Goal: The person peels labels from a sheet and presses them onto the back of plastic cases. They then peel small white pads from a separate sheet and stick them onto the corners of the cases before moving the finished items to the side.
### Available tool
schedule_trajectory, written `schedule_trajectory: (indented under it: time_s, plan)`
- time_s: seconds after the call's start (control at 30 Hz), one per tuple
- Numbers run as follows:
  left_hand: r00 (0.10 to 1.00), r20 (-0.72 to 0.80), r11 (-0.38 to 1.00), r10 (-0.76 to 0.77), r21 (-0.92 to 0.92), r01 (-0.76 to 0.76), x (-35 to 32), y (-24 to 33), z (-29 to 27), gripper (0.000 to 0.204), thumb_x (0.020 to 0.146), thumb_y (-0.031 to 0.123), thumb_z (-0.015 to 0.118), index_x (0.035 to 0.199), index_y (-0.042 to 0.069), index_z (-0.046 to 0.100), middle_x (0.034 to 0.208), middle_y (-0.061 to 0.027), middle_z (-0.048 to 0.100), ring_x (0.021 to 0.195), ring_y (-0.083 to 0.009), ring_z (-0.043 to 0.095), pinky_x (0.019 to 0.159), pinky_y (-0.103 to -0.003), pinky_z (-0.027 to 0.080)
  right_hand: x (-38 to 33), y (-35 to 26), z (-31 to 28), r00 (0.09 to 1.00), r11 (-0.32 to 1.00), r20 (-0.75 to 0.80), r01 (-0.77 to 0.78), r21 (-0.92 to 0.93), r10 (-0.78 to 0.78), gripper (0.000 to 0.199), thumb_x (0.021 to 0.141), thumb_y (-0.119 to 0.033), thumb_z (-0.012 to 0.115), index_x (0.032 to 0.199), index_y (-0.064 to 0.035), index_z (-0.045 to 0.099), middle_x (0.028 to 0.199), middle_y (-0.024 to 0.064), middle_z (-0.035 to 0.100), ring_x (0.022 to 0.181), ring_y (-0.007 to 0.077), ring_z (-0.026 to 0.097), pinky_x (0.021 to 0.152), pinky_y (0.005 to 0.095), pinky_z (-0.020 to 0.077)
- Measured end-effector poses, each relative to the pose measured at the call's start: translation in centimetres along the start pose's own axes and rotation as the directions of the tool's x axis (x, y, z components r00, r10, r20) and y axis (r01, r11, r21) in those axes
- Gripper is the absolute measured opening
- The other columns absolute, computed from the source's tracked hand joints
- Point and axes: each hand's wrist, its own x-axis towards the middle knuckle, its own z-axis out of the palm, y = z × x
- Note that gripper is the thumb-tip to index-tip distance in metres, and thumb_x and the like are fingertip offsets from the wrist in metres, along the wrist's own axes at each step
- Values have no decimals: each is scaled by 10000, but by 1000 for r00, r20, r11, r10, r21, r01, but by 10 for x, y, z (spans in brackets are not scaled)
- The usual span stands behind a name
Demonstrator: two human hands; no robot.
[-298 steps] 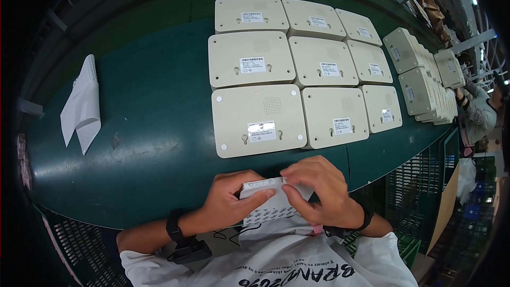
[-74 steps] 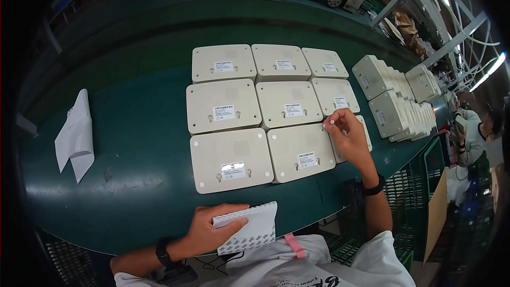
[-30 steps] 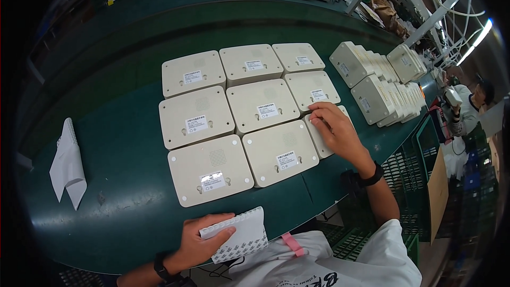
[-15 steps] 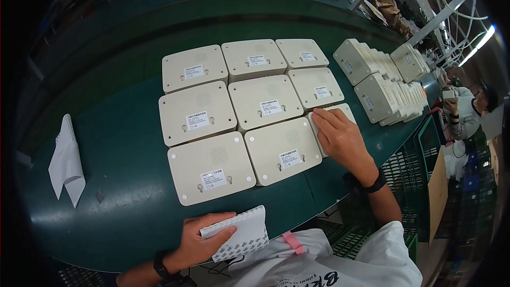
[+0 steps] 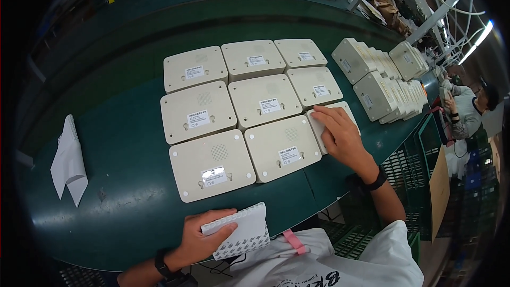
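Note:
My left hand (image 5: 201, 238) grips a folded sheet of round white adhesive pads (image 5: 248, 229) on printed backing paper, low at the table's front edge. Over the front right cream plastic case (image 5: 316, 132), my right hand (image 5: 345, 139) has its fingers apart, fingertips by the far left corner; it hides much of that case. Beside it lie the front middle case (image 5: 273, 137) and the front left case (image 5: 183, 172), both with white round pads at their corners. The cases behind, such as the centre one (image 5: 249, 98), show dark corner holes. Each has a white label.
A curled white sheet (image 5: 69, 159) lies on the green table (image 5: 125, 180) at the left. Cream cases (image 5: 374, 95) stand in leaning rows at the right. Beyond them another person (image 5: 470, 109) works. Green crates (image 5: 396, 175) stand below the table's right edge.
My right hand's fingers have spread from a bunched pose at the front right case's corner. My left hand still holds the pad sheet. The other person's hands have moved.

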Motion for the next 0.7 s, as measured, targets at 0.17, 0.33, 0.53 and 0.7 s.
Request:
schedule_trajectory:
  time_s: [0.17,0.33,0.53,0.7]
  plan:
    - [999,1,999,-44,-14,44,-1,3,-1,263,861,51,774,1111,-20,730,1066,-135,758,892,-150,724,806,-280,570,2,5,9,995,990,-26,-96,107,99,419,780,110,545,1165,-4,665,1248,146,667,1051,313,630,861,333,523]
    - [999,3,997,-50,-50,50,0,3,-1,269,868,53,771,1127,-11,733,1069,-140,757,919,-154,721,825,-272,556,-4,7,15,993,983,-80,-73,167,87,393,773,115,541,1121,5,687,1233,135,680,1045,297,635,849,316,521]
    - [998,4,995,-57,-83,57,-4,3,-1,277,873,69,777,1135,-7,733,1062,-130,759,916,-140,715,819,-266,557,-5,4,9,996,989,-88,-18,150,32,339,808,99,556,1106,16,694,1203,141,694,1013,301,648,850,330,525]
    - [988,24,976,-152,-151,154,-6,4,-6,278,877,64,776,1141,-9,729,1041,-116,757,884,-130,706,800,-277,572,-23,-67,-14,971,892,-67,-184,412,231,275,882,34,599,1147,33,668,1192,179,686,1018,302,661,882,355,518]
